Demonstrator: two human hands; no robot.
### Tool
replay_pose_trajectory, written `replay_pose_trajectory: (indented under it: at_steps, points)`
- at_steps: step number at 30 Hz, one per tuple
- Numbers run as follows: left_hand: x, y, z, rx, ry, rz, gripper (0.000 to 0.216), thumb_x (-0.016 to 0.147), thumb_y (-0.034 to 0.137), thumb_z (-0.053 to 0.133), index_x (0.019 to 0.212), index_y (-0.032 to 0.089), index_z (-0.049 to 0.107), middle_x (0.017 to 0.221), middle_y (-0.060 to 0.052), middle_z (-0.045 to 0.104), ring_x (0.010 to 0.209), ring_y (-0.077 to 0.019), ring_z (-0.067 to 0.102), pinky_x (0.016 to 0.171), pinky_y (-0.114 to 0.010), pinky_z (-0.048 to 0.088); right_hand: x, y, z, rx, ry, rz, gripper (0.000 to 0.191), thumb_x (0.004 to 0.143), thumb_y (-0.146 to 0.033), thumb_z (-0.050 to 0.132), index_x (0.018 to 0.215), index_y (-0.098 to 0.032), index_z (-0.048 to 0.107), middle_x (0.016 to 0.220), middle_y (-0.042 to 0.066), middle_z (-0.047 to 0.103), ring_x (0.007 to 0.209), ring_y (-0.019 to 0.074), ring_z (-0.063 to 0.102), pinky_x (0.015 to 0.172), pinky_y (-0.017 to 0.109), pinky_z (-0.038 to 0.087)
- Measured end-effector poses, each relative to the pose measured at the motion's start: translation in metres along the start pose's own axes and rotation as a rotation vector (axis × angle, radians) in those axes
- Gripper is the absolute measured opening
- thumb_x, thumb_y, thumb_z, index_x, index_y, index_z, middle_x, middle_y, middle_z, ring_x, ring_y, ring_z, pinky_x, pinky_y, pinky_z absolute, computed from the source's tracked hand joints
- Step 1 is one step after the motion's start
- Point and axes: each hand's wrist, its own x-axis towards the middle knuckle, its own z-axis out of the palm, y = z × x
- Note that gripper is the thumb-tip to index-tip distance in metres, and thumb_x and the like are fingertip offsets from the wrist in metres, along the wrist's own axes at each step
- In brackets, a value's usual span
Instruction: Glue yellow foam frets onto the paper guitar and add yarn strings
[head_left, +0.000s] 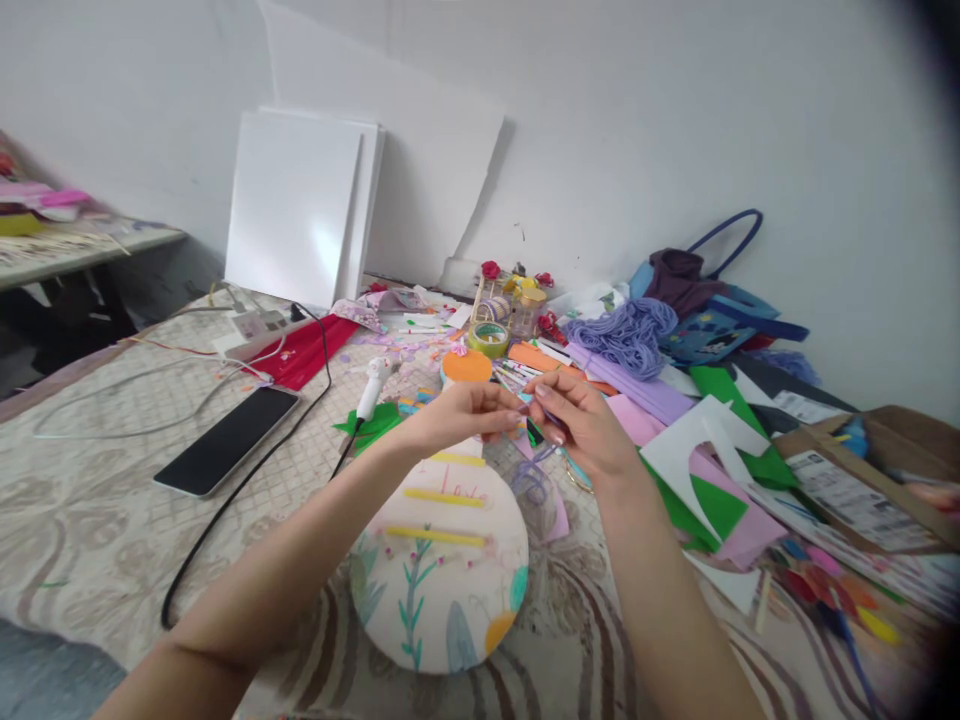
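My left hand (486, 412) and my right hand (574, 415) meet above the far edge of a round white board, both with fingers closed in a pinch. A thin strand of purple yarn (534, 482) hangs in loops below my right hand and appears to run up into the fingers; its end between the fingertips is too small to see clearly. Drawn plants, red lettering and several yellow strips decorate the round white board (442, 590), which lies under my hands. Beyond my left hand is an orange-topped round container (466, 368).
A white glue gun (375, 385) with a black cord lies left, near a dark phone (229, 440). Right are purple yarn skeins (626, 335), coloured paper scraps (705, 470) and a cardboard box (862, 480). Green tape (489, 340) sits behind; white panels (296, 205) lean on the wall.
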Motion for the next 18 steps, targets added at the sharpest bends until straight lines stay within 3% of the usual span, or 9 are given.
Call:
replay_pose_trajectory:
  at_steps: [3,8,14,16,18]
  points:
    - [0.003,-0.005,-0.018,0.050,0.192,0.012,0.027,0.075,0.040,0.067,0.072,0.013,0.062,0.057,0.003,0.052,0.049,-0.0055,0.042,0.047,-0.019,0.031,0.000,-0.004,-0.004,0.015,0.046,-0.010,0.027,0.073,-0.042,0.077,0.079,-0.019,0.065,0.055,-0.005,0.050,0.039,0.0035,0.032,0.036,0.017,0.021]
    - [0.006,-0.011,-0.058,0.277,0.613,0.018,0.024,0.078,0.036,0.058,0.066,0.016,0.056,0.053,0.004,0.045,0.045,-0.0063,0.038,0.047,-0.021,0.031,-0.002,-0.014,-0.015,0.024,0.135,-0.047,0.029,0.067,-0.042,0.080,0.076,-0.020,0.064,0.053,-0.006,0.045,0.039,0.0034,0.028,0.036,0.018,0.018]
    - [0.000,-0.012,-0.079,0.529,0.783,0.003,0.015,0.076,0.023,0.058,0.062,0.016,0.057,0.056,0.001,0.052,0.054,-0.0113,0.046,0.053,-0.023,0.033,-0.005,-0.020,-0.028,0.034,0.186,-0.080,0.025,0.070,-0.040,0.079,0.078,-0.021,0.065,0.054,-0.006,0.045,0.039,0.0035,0.030,0.037,0.019,0.017]
    - [-0.002,-0.010,-0.075,0.611,0.810,0.001,0.011,0.073,0.020,0.061,0.062,0.016,0.059,0.060,-0.001,0.057,0.060,-0.0135,0.049,0.056,-0.025,0.035,-0.005,-0.020,-0.029,0.032,0.194,-0.098,0.023,0.071,-0.039,0.078,0.078,-0.022,0.065,0.054,-0.006,0.044,0.039,0.0037,0.029,0.037,0.019,0.016]
    - [-0.004,-0.006,-0.063,0.673,0.774,0.009,0.004,0.072,0.018,0.063,0.074,0.016,0.066,0.072,-0.004,0.064,0.064,-0.0143,0.052,0.060,-0.025,0.038,-0.005,-0.020,-0.024,0.023,0.197,-0.113,0.023,0.071,-0.039,0.078,0.077,-0.021,0.065,0.055,-0.006,0.045,0.040,0.0041,0.029,0.037,0.019,0.016]
